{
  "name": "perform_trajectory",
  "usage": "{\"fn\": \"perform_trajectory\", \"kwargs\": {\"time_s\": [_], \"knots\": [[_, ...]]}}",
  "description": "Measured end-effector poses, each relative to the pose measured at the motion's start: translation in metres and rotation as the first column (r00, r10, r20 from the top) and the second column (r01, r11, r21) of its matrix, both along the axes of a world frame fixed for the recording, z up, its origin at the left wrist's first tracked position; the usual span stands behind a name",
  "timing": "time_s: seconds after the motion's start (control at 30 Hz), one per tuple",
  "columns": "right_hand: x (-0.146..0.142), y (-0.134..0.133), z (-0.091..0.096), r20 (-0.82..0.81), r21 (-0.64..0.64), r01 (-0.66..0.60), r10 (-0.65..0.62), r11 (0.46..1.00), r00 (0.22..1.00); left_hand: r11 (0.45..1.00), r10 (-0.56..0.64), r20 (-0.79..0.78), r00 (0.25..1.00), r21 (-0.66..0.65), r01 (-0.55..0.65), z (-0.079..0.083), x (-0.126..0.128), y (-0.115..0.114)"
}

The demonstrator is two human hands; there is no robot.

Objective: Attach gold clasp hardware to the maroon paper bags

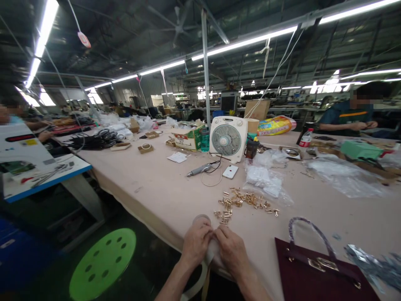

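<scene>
My left hand and my right hand meet at the table's near edge, fingers pinched close together. Between and below them is a pale, partly see-through piece, too blurred to name; both hands seem to grip it. A whitish strap hangs beneath the hands. The rounded top of a greyish thing shows just beyond my left hand. Small gold-coloured metal fittings lie in a loose pile ahead of my hands. To the right lies a dark maroon handbag with a wrapped handle and a gold clasp.
Further back on the table are an electric screwdriver, a phone, a white box fan and plastic bags. A green stool stands left of the table, near a sewing machine. Another person sits at the far right.
</scene>
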State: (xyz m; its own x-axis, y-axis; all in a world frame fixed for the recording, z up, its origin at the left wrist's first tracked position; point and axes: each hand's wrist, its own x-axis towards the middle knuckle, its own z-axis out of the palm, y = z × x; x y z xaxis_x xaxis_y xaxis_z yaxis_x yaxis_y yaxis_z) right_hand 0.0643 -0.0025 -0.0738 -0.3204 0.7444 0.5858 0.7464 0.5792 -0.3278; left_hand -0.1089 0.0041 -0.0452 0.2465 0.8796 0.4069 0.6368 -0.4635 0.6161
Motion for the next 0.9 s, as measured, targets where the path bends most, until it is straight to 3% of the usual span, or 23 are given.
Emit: {"fn": "perform_trajectory", "kwargs": {"time_s": [0.13,0.23,0.4,0.57,0.7,0.8,0.9], "knots": [[-0.003,-0.009,0.01,-0.16,-0.108,-0.143,0.125,0.984,0.979,0.997,0.078,0.012,0.997,-0.02,-0.077,-0.001,0.003,0.001],[-0.004,-0.017,0.017,-0.325,-0.118,-0.23,0.182,0.966,0.928,0.993,0.115,-0.012,0.993,-0.003,-0.115,-0.003,0.006,0.002],[0.018,-0.027,0.03,-0.512,-0.164,-0.253,0.137,0.954,0.848,0.995,0.021,-0.104,0.994,0.098,-0.011,-0.01,-0.01,0.01],[0.092,-0.043,0.041,-0.521,-0.271,-0.139,-0.024,0.953,0.853,0.988,-0.107,-0.152,0.983,0.097,0.123,-0.007,-0.062,0.031],[0.162,-0.057,0.027,-0.5,-0.379,0.085,-0.281,0.922,0.819,0.987,-0.157,-0.15,0.976,0.013,0.161,0.007,-0.087,0.043],[0.191,-0.064,0.012,-0.482,-0.522,0.207,-0.486,0.828,0.729,0.996,-0.073,-0.114,0.991,0.04,0.078,0.014,-0.072,0.049],[0.197,-0.069,0.006,-0.517,-0.585,0.256,-0.597,0.77,0.614,1.0,-0.015,-0.058,0.998,0.014,0.016,0.016,-0.032,0.05]]}}
